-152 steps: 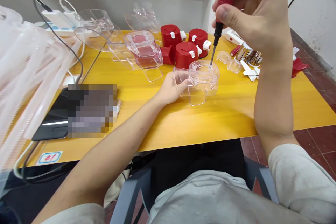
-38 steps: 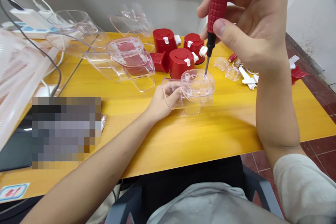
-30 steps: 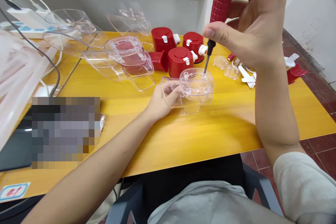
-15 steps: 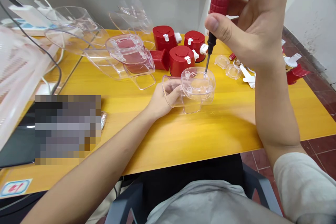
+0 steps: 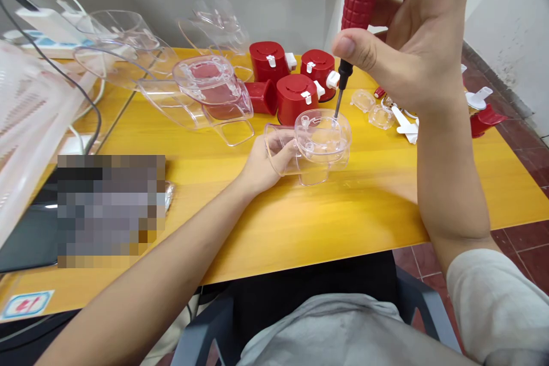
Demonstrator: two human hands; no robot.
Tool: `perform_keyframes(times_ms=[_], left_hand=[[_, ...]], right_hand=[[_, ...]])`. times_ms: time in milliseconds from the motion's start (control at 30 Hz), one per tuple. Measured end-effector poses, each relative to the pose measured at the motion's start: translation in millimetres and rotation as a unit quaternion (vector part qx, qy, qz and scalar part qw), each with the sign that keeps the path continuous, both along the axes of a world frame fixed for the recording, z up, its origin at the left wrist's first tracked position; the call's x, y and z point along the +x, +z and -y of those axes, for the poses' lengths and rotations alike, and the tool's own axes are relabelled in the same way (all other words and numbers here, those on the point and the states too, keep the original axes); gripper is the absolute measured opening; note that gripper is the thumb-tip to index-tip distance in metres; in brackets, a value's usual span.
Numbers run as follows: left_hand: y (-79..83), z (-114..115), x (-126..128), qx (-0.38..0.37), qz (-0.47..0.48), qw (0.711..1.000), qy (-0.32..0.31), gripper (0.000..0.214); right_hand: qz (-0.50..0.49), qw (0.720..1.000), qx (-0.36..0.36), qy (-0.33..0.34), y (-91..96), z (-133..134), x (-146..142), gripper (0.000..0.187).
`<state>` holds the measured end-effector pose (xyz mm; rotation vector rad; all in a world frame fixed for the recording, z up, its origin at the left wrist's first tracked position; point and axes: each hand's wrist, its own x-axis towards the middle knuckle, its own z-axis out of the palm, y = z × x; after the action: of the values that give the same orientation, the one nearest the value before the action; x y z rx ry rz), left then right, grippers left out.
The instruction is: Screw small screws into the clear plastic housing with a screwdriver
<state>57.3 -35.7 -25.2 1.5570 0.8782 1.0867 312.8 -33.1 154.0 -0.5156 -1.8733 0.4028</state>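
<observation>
- Our right hand [image 5: 398,40] is half curled, pinching the red-gripped screwdriver [image 5: 359,6] between thumb and fingers, palm off the handle.
- Below it, the shaft's long axis runs nearly upright, leaning right at the top; the tip is in the far-right part of the clear plastic housing's [image 5: 321,154] round opening. We cannot tell whether it meets a screw.
- Our left hand [image 5: 268,163], the nearer to the housing, is closed around the side tube at its left end; we cannot tell which fingers are inside.
- The housing sits on the yellow table [image 5: 283,234], opening upward, tube pointing left.
- Just beyond it we see three red bases [image 5: 295,97] with white knobs; left of those lies a larger clear housing [image 5: 208,94], and to the right, small clear caps [image 5: 381,118].
</observation>
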Motion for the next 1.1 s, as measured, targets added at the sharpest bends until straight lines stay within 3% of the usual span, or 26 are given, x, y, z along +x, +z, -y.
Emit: perform_keyframes(times_ms=[133, 367, 500, 667, 800, 933, 1100], left_hand=[[-0.4, 0, -1, -0.001, 0.002, 1.0, -0.001, 0.082], [3.5, 1, 1, 0.005, -0.004, 1.0, 0.0, 0.081], [5.2, 2, 1, 0.003, -0.006, 1.0, 0.0, 0.08], [7.5, 3, 0, 0.011, -0.003, 1.0, -0.008, 0.072], [9.6, 4, 0, 0.007, -0.005, 1.0, 0.002, 0.067], [9.3, 5, 1, -0.001, -0.008, 1.0, 0.01, 0.068], [9.4, 5, 0, 0.002, -0.014, 1.0, 0.005, 0.063]], right_hand=[[0.022, 1.0, -0.001, 0.018, 8.5, 16, 1, 0.038], [-0.011, 1.0, -0.012, -0.022, 3.1, 5, -2, 0.051], [-0.013, 1.0, -0.017, -0.018, 5.1, 13, -4, 0.06], [0.018, 0.999, -0.004, 0.026, 5.1, 13, 1, 0.04], [-0.047, 0.998, 0.034, 0.021, -0.9, -2, 1, 0.063], [-0.035, 0.999, -0.018, -0.029, 0.4, 3, -3, 0.046], [-0.013, 0.999, 0.025, 0.04, 0.3, 8, -3, 0.046]])
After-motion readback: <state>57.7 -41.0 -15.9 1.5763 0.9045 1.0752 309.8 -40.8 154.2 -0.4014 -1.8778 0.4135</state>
